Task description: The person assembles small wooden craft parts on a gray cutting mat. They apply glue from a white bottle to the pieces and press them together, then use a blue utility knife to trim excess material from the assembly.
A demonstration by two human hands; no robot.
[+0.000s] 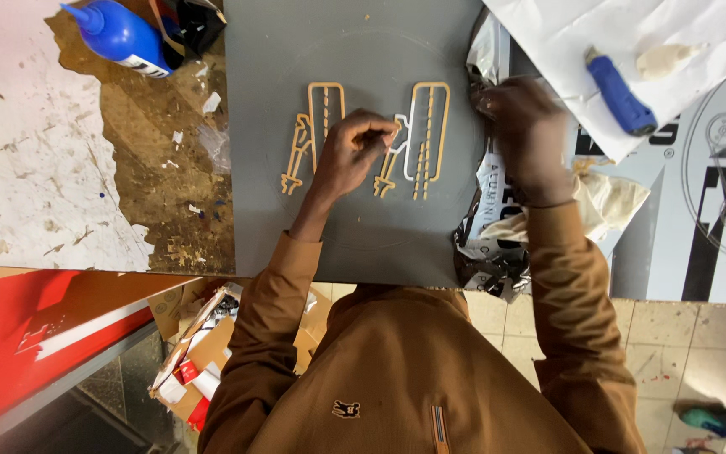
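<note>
Tan cut-outs (418, 139) lay on a grey board (355, 227). Left hand (350, 155) pinched a white film strip (400, 126) beside its grip; right hand (524, 126), blurred, grip unclear. Step judged: peeling; next, a steady pull.

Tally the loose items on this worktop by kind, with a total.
Tan cutout shapes on the grey board: 2
Blue glue bottle: 1
Blue-handled knife: 1
Crumpled foil wrapper: 1
Total: 5
Left hand touches the white strip.
</note>
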